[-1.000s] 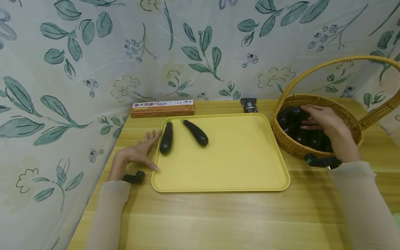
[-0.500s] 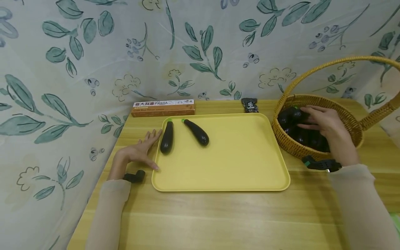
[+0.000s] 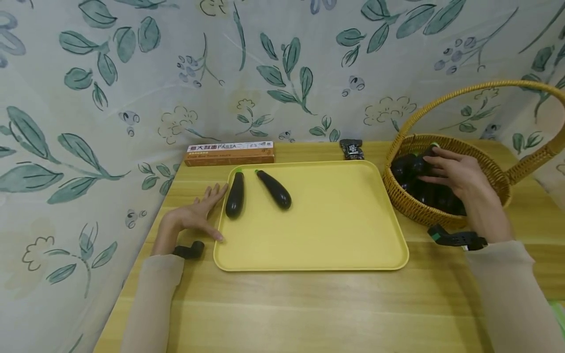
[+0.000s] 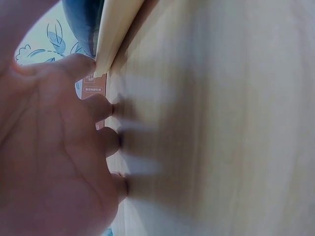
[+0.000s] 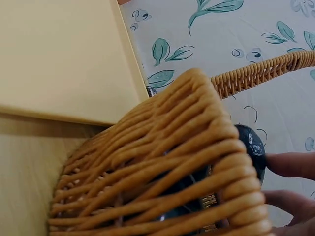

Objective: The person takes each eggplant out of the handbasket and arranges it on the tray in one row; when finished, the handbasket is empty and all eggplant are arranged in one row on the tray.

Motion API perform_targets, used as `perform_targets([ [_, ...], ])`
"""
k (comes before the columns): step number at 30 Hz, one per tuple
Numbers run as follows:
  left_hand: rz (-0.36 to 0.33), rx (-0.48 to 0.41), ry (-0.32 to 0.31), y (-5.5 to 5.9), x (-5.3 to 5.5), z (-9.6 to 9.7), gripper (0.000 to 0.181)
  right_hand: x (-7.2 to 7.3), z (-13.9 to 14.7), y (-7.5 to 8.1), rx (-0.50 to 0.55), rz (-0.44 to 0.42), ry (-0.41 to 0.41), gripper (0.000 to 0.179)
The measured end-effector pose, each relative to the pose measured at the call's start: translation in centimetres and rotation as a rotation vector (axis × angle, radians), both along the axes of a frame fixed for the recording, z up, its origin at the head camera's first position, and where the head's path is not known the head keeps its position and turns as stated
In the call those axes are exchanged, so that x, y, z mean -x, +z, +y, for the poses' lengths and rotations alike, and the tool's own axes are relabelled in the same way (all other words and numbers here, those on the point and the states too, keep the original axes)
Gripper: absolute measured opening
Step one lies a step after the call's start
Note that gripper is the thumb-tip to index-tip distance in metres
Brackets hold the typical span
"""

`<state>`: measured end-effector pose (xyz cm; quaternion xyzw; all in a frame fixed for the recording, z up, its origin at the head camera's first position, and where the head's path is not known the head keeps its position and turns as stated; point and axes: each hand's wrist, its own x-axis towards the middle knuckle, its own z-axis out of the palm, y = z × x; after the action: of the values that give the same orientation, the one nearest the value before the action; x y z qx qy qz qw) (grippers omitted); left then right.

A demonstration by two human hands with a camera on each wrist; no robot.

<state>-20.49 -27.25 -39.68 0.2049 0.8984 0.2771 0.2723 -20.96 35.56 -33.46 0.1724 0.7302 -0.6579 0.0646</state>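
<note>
My right hand [image 3: 462, 177] reaches into a wicker basket [image 3: 408, 208] at the right and grips an eggplant [image 3: 424, 158]. A green stem end shows just above its fingertips. More dark eggplants lie below in the basket, partly covered by the hand. The right wrist view has the gripped eggplant [image 5: 252, 147] behind the woven rim, with fingers [image 5: 290, 164] against it. My left hand [image 3: 194, 215] rests at the left edge of a yellow tray [image 3: 335, 264], fingers spread. Two eggplants lie on the tray, one upright along its left side [image 3: 235, 196], the other slanted [image 3: 274, 190].
A pasta box [image 3: 229, 154] lies behind the tray at the left. A small black packet [image 3: 351, 149] sits behind its right part. The basket's tall handle [image 3: 441, 102] arches over the opening. Patterned cloth [image 3: 309, 88] hangs behind the wooden table [image 3: 291, 309].
In the basket, my right hand has shifted an eggplant slightly, and its green stem end now shows higher by the fingers. The left hand has stayed at the tray edge.
</note>
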Motion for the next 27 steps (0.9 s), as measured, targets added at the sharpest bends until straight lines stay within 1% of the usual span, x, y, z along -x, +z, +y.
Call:
perform_targets([
  [5, -0.001, 0.002, 0.001, 0.0, 0.0, 0.0, 0.15, -0.8, -0.2, 0.7, -0.128, 0.024, 0.072, 0.076],
  [8, -0.003, 0.002, -0.003, 0.0, 0.1, 0.0, 0.15, -1.4, -0.1, 1.3, -0.127, 0.055, 0.1, 0.079],
  [10, -0.002, -0.003, -0.005, 0.0, 0.1, 0.0, 0.15, -1.9, 0.1, 1.6, -0.105, 0.081, 0.126, 0.078],
  [12, -0.005, -0.007, -0.004, -0.1, 0.1, 0.0, 0.15, -2.5, 0.4, 2.0, -0.129, 0.106, 0.174, 0.075],
  [15, -0.011, -0.014, 0.0, -0.1, 0.1, 0.1, 0.15, -3.4, 0.8, 2.3, -0.293, 0.138, 0.274, 0.069],
  [17, -0.016, -0.015, 0.004, -0.1, 0.1, 0.1, 0.15, -4.2, 1.0, 2.5, -0.42, 0.142, 0.342, 0.066],
  [19, -0.018, -0.017, 0.006, -0.1, 0.1, 0.1, 0.151, -5.0, 1.3, 2.7, -0.512, 0.14, 0.399, 0.064],
  [21, -0.018, -0.016, 0.008, -0.1, 0.2, 0.1, 0.151, -5.8, 1.7, 2.8, -0.576, 0.131, 0.447, 0.062],
  [24, -0.018, -0.016, 0.008, -0.1, 0.2, 0.1, 0.151, -6.7, 2.0, 3.0, -0.638, 0.137, 0.5, 0.06],
  [27, -0.014, -0.016, 0.007, -0.1, 0.1, 0.1, 0.15, -7.4, 1.8, 3.2, -0.659, 0.129, 0.55, 0.058],
])
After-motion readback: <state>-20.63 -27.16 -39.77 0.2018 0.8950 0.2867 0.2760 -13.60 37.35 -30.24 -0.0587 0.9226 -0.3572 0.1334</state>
